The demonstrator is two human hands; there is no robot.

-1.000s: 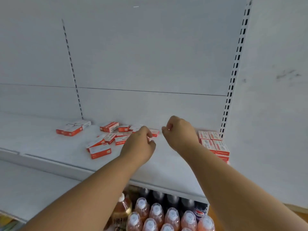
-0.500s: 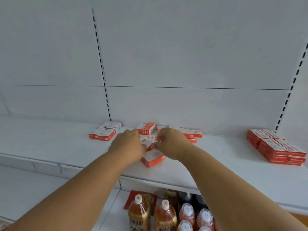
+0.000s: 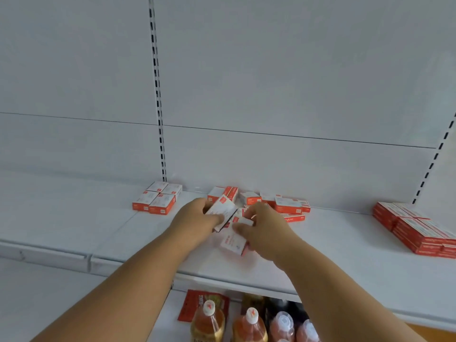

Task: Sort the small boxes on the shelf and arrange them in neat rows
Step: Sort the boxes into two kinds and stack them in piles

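Orange-and-white small boxes lie loose on the white shelf. Left hand grips one box, tilted, long axis toward one o'clock. Right hand holds another box at its nine o'clock.

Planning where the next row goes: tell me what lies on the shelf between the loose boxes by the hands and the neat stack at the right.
Head view: bare white shelf between the loose boxes and the neat stack.

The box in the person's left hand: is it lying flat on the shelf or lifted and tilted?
Lifted and tilted. The left hand grips the box with its white face angled up, off the shelf.
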